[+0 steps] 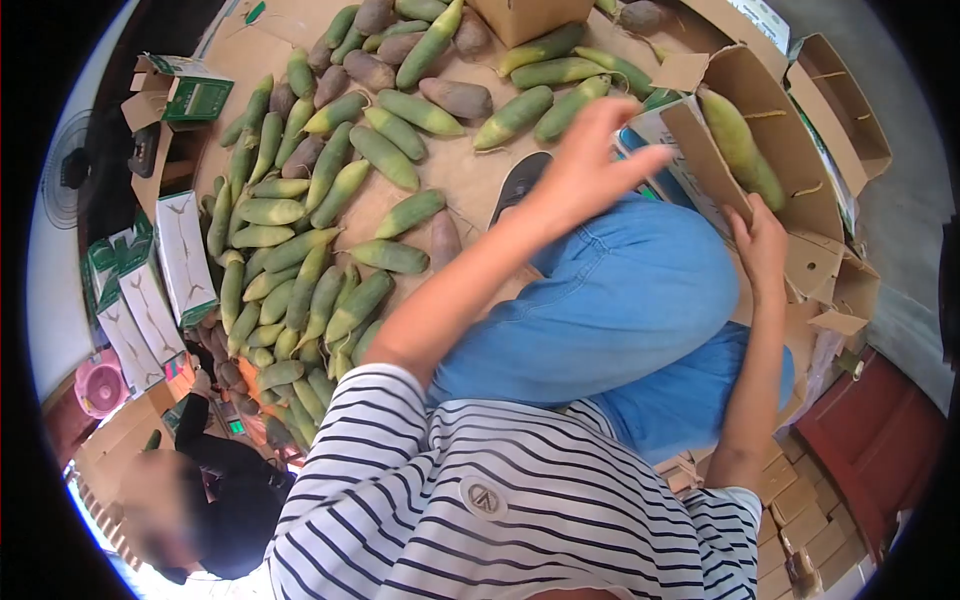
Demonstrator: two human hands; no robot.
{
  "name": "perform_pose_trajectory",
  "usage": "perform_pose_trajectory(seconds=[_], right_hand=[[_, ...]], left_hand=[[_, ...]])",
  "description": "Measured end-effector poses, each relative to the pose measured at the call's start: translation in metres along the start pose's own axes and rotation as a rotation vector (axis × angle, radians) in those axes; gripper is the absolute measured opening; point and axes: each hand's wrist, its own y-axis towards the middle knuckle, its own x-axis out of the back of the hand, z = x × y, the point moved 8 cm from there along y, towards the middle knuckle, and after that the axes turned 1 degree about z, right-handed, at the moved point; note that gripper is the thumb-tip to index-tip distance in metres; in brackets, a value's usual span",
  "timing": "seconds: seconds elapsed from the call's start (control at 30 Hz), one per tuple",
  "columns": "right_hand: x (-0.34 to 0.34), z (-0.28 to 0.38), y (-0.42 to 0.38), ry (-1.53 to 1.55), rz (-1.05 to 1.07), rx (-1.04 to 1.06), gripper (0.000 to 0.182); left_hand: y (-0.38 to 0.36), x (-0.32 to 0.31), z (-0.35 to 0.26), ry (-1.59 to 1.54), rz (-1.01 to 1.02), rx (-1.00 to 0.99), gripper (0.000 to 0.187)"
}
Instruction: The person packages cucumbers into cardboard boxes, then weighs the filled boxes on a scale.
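Note:
My left hand (598, 160) is raised above my bent knee with thumb and fingers apart, and nothing shows in it. It is beside the near side of an open cardboard box (697, 150). One long green radish (738, 150) lies in that box. My right hand (762, 243) grips the box's lower edge, close to the radish's end. Past my left hand, more green radishes (515, 117) lie loose on the brown floor covering (470, 165).
A big pile of green and purplish radishes (290, 290) spreads to the left. White-and-green boxes (185, 250) stand at far left, near a pink fan-like object (101, 383). Another person (225, 480) is at lower left. More open cartons (840, 110) and stacked cardboard (810, 520) are at right.

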Motion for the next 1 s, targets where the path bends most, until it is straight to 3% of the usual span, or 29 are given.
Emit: perform_pose_trajectory(seconds=[0.1,0.17,0.23,0.3,0.47,0.53,0.63,0.77,0.83,0.93,1.0], right_hand=[[0.001,-0.003,0.0,-0.05,0.072,-0.076,0.025],[0.003,0.001,0.0,-0.026,0.055,-0.066,0.025],[0.004,0.002,0.002,-0.024,0.051,-0.069,0.024],[0.004,0.002,0.002,-0.03,0.045,-0.08,0.024],[0.001,-0.003,0.003,-0.025,0.073,-0.103,0.026],[0.002,-0.002,0.004,-0.019,0.079,-0.124,0.026],[0.005,0.002,0.005,0.022,0.032,-0.073,0.026],[0.005,-0.007,0.005,-0.026,0.007,-0.058,0.027],[0.006,-0.006,0.004,-0.028,0.013,-0.08,0.028],[0.003,-0.011,0.003,-0.048,0.082,-0.12,0.027],[0.004,-0.01,0.002,-0.033,0.076,-0.11,0.027]], left_hand=[[-0.057,0.069,0.094,0.282,-0.043,0.26,0.046],[-0.102,0.123,0.162,0.643,-0.013,0.303,0.048],[-0.14,0.168,0.205,0.84,0.095,0.582,0.049],[-0.175,0.205,0.252,1.038,0.102,0.599,0.055],[-0.224,0.227,0.329,1.01,0.204,0.837,0.064],[-0.222,0.221,0.326,1.048,0.157,0.911,0.064],[-0.209,0.207,0.297,1.223,0.249,1.005,0.066],[-0.212,0.198,0.297,1.188,0.283,0.9,0.064],[-0.222,0.187,0.301,1.02,0.157,0.682,0.058],[-0.212,0.155,0.269,0.435,0.008,0.943,0.052],[-0.182,0.136,0.242,0.251,-0.097,0.759,0.049]])
